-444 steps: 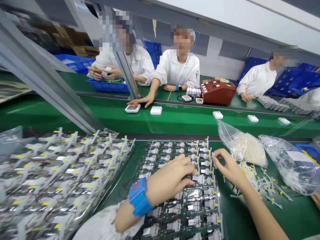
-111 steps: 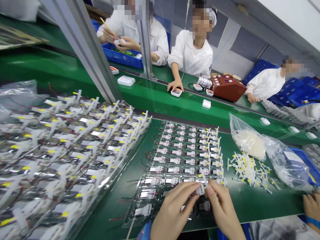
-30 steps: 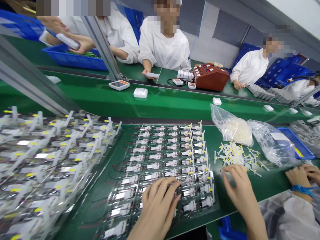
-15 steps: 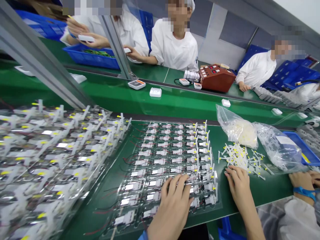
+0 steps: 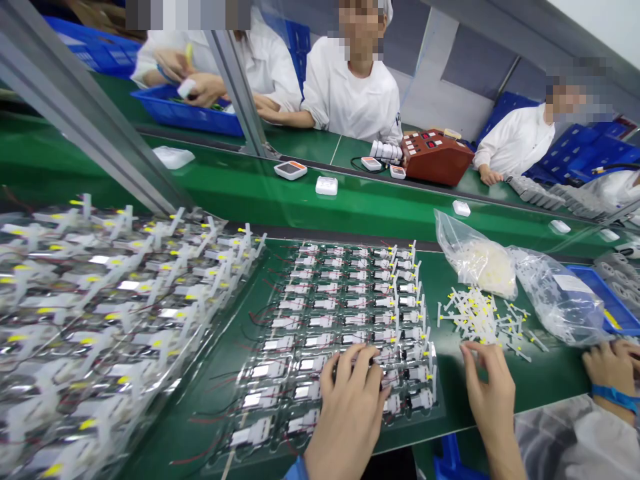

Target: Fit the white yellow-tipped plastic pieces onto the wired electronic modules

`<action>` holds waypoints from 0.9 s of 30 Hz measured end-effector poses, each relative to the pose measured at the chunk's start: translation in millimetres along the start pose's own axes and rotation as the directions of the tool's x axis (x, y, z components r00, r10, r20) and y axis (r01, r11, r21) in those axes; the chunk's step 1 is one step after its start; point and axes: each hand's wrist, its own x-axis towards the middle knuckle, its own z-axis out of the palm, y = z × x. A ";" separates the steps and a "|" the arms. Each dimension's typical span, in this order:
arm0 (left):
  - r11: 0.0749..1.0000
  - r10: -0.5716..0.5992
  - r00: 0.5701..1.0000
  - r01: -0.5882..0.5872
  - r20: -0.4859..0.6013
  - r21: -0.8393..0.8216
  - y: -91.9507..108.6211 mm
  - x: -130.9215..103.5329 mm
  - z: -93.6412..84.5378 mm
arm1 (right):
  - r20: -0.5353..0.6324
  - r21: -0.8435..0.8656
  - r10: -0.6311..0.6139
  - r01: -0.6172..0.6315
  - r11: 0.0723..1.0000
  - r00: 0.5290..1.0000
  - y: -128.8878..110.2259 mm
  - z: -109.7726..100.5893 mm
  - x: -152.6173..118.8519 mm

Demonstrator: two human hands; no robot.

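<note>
A clear tray on the green table carries rows of small white parts with red and black wires. White stick pieces with yellow ends lie along its right columns. My left hand rests over the lower middle of this tray, fingers curled down around something I cannot make out. Right of the tray, my right hand has thumb and fingertips together at the near edge of a pile of white, yellow-tipped sticks; whatever the fingertips hold, if anything, is too small to tell.
Stacked trays of similar parts fill the left. Plastic bags and a blue tray lie beyond the pile. A co-worker's hand is at the right edge. Behind runs a green belt carrying white cases, with a metal post.
My right hand has drawn slightly right and nearer, its thumb and fingers coming together. My left hand's fingers curl more over the same spot. The cases on the belt have moved right.
</note>
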 end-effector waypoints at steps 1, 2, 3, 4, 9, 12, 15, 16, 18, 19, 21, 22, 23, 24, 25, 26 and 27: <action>1.000 -0.005 1.000 0.005 -0.004 -0.006 -1.0 -0.5 -1.5 | -0.019 0.026 0.037 -0.036 0.999 0.999 -5.2 -1.5 -1.6; 1.000 -0.007 1.000 0.007 -0.010 -0.010 -2.3 -1.3 -3.7 | -0.043 0.047 0.078 -0.076 0.996 0.996 -10.2 -2.8 -3.9; 1.000 -0.008 1.000 0.007 -0.012 -0.007 -4.0 -2.5 -6.8 | -0.066 0.068 0.121 -0.116 0.991 0.991 -15.0 -3.8 -6.7; 1.000 -0.005 1.000 0.005 -0.015 0.002 -6.0 -4.1 -10.6 | -0.078 0.093 0.160 -0.152 0.984 0.984 -19.7 -4.6 -9.7; 0.996 0.079 0.993 -0.076 -0.082 0.040 -18.8 -10.3 -35.4 | -0.020 0.344 0.274 -0.250 0.905 0.962 -44.4 -4.0 -19.0; 0.992 0.121 0.982 -0.123 -0.149 -0.010 -22.6 -8.2 -45.4 | 0.089 0.509 0.318 -0.318 0.800 0.944 -61.0 0.4 -16.8; 0.990 0.098 0.974 -0.116 -0.206 -0.081 -20.1 -4.5 -48.0 | 0.194 0.581 0.361 -0.404 0.707 0.912 -78.7 6.9 -12.7; 0.987 0.090 0.973 -0.115 -0.214 -0.110 -18.5 -3.8 -47.8 | 0.219 0.601 0.385 -0.434 0.671 0.897 -84.6 9.2 -11.8; 0.979 0.075 0.972 -0.114 -0.224 -0.168 -15.6 -3.5 -46.4 | 0.263 0.648 0.431 -0.489 0.584 0.863 -95.5 13.2 -11.0; 0.974 0.068 0.970 -0.114 -0.231 -0.193 -14.6 -3.8 -45.6 | 0.290 0.668 0.441 -0.510 0.543 0.849 -99.9 14.8 -11.1; 0.967 0.051 0.968 -0.110 -0.247 -0.231 -14.0 -4.8 -43.8 | 0.342 0.688 0.441 -0.541 0.484 0.830 -105.8 17.0 -11.6; 0.963 0.046 0.967 -0.109 -0.251 -0.246 -14.2 -5.3 -42.9 | 0.372 0.689 0.425 -0.553 0.469 0.825 -107.2 17.6 -11.9; 0.960 0.043 0.968 -0.109 -0.249 -0.257 -14.8 -5.6 -42.0 | 0.404 0.685 0.402 -0.563 0.462 0.822 -107.7 17.8 -11.9; 0.957 0.044 0.968 -0.111 -0.247 -0.267 -15.5 -5.7 -41.1 | 0.435 0.680 0.374 -0.571 0.459 0.819 -107.6 17.8 -11.8; 0.955 0.046 0.968 -0.115 -0.247 -0.274 -16.3 -5.8 -40.3 | 0.462 0.676 0.346 -0.577 0.458 0.816 -107.1 17.6 -11.5; 0.953 0.049 0.967 -0.119 -0.249 -0.279 -17.0 -5.8 -39.5 | 0.483 0.674 0.323 -0.581 0.456 0.814 -106.6 17.3 -11.1; 0.952 0.050 0.966 -0.124 -0.255 -0.280 -17.6 -5.8 -38.9 | 0.496 0.673 0.308 -0.584 0.454 0.812 -106.3 17.0 -10.5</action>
